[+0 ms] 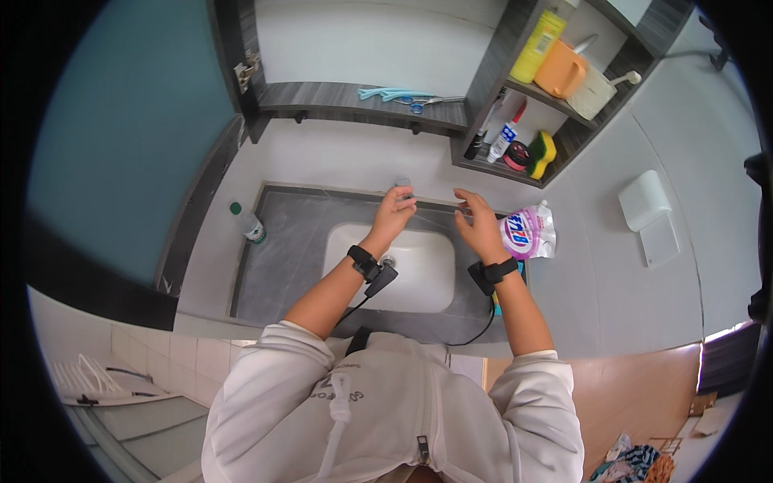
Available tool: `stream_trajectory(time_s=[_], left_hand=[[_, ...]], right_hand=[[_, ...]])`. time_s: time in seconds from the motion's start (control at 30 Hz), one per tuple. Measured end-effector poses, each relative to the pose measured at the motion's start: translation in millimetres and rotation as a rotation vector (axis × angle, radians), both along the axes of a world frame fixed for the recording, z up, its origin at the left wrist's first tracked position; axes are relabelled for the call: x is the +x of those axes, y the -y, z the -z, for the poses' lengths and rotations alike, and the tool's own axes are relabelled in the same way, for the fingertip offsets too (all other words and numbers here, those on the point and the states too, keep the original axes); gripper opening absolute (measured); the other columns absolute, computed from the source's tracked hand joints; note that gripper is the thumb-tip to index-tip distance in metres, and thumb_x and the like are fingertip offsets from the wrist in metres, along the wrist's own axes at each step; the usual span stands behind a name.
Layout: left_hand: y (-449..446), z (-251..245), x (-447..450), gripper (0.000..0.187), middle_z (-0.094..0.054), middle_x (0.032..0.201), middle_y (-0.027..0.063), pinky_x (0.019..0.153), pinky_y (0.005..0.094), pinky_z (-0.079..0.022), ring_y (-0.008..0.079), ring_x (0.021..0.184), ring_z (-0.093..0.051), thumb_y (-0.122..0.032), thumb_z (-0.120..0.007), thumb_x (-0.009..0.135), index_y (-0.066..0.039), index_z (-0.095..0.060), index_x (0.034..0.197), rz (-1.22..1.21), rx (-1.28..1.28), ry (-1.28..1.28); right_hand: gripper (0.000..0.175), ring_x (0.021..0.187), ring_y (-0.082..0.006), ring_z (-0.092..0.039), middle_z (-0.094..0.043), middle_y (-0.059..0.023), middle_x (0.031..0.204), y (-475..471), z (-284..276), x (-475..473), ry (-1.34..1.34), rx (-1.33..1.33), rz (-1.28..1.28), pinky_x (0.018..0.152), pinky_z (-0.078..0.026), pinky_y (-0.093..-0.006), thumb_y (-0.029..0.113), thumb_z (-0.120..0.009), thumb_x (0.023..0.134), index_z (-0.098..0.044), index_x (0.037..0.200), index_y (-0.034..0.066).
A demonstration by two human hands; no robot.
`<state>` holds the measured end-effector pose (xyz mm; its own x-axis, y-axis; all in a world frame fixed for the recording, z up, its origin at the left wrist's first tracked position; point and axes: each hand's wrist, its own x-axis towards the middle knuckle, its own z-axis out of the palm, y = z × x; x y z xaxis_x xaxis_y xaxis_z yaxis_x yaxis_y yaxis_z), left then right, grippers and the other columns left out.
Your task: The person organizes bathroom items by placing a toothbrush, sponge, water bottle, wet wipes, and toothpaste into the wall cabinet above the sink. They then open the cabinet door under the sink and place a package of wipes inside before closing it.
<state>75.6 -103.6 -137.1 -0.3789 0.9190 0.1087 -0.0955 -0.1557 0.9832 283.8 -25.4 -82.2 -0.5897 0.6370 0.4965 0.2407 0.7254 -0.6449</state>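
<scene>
My left hand [394,216] hangs over the far rim of the white sink basin [423,271], beside the faucet [403,181], which it partly covers. Its fingers are apart and bent, and no held object shows; whether it touches the faucet I cannot tell. My right hand [477,223] is above the grey countertop [284,259], right of the basin, with fingers spread and holding nothing. Just right of it stands a pink and white detergent pouch [522,232]. Both wrists wear black straps with cabled devices.
A clear bottle with a green cap [249,223] stands at the counter's left. Above, a shelf [326,99] bears light blue cloth strips [392,93] and scissors [418,104]. The right cabinet holds a yellow bottle [540,45], an orange mug [561,69], a tube [502,142] and a sponge [542,155].
</scene>
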Motion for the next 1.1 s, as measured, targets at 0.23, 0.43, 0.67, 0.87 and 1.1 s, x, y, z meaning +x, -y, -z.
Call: stream_trajectory(time_s=[0.23, 0.43, 0.67, 0.87, 1.1], left_hand=[[26, 16, -30, 0.044, -0.051, 0.139, 0.0109, 0.100, 0.0314, -0.048, 0.0231, 0.126, -0.055, 0.003, -0.059, 0.091, -0.002, -0.049, 0.134, -0.097, -0.012, 0.010], [53, 31, -50, 0.044, -0.051, 0.140, 0.0111, 0.100, 0.0327, -0.048, 0.0229, 0.126, -0.055, 0.002, -0.060, 0.090, -0.003, -0.050, 0.133, -0.195, -0.015, 0.015], [82, 49, -76, 0.047, -0.052, 0.140, 0.0110, 0.100, 0.0327, -0.048, 0.0230, 0.125, -0.056, 0.003, -0.059, 0.088, -0.003, -0.050, 0.134, -0.295, -0.057, -0.008], [107, 63, -100, 0.045, -0.056, 0.135, 0.0098, 0.098, 0.0334, -0.048, 0.0213, 0.119, -0.059, 0.001, -0.060, 0.088, -0.006, -0.053, 0.131, -0.408, -0.068, 0.012], [135, 73, -123, 0.049, -0.050, 0.140, 0.0114, 0.100, 0.0335, -0.046, 0.0235, 0.127, -0.054, 0.003, -0.059, 0.087, -0.005, -0.050, 0.134, -0.474, -0.112, 0.056]], right_hand=[[0.042, 0.102, -0.0309, -0.065, -0.064, -0.0170, 0.117, 9, 7, -25, 0.022, -0.003, -0.081, 0.088, -0.053, -0.0381, 0.002, -0.062, 0.085, -0.059, 0.127, 0.0019], [0.042, 0.104, -0.0304, -0.064, -0.065, -0.0166, 0.117, 18, 16, -43, 0.070, -0.033, -0.120, 0.089, -0.053, -0.0377, 0.002, -0.062, 0.085, -0.059, 0.126, 0.0017], [0.042, 0.103, -0.0290, -0.065, -0.065, -0.0162, 0.115, 31, 27, -60, 0.077, -0.035, -0.158, 0.087, -0.053, -0.0370, 0.002, -0.063, 0.084, -0.060, 0.125, 0.0018], [0.042, 0.101, -0.0290, -0.065, -0.066, -0.0156, 0.114, 38, 39, -75, 0.093, -0.054, -0.196, 0.086, -0.053, -0.0369, 0.002, -0.064, 0.083, -0.060, 0.125, 0.0022], [0.043, 0.098, -0.0281, -0.066, -0.066, -0.0155, 0.113, 47, 50, -89, 0.105, -0.080, -0.232, 0.087, -0.054, -0.0369, 0.001, -0.064, 0.082, -0.061, 0.125, 0.0034]])
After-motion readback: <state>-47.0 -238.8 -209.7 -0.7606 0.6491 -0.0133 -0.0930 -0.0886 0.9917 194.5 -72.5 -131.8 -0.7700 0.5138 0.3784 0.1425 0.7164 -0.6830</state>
